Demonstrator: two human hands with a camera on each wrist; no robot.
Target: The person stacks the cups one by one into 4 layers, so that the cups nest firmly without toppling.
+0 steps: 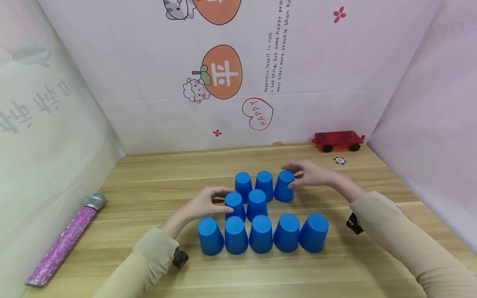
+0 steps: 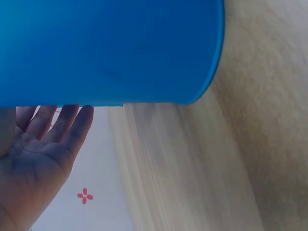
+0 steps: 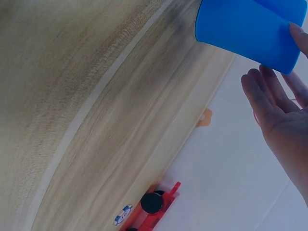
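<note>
Blue plastic cups stand upside down in three rows on the table. My left hand [image 1: 208,203] holds the left cup [image 1: 234,209] of the middle row, thumb on its near side and fingers around the far side; this cup [image 2: 110,53] fills the top of the left wrist view. Beside it stands the other middle cup [image 1: 257,207]. My right hand [image 1: 311,174] grips the right cup [image 1: 284,188] of the back row between thumb and fingers, seen also in the right wrist view as a cup [image 3: 245,33] under the thumb. Two more back-row cups [image 1: 264,188] stand to its left.
A front row of several blue cups [image 1: 261,236] stands closest to me. At the left lies a purple glittery microphone [image 1: 67,240]. A red toy wagon [image 1: 339,140] and a small round chip [image 1: 340,160] are at the back right, near the printed cloth wall [image 1: 156,116].
</note>
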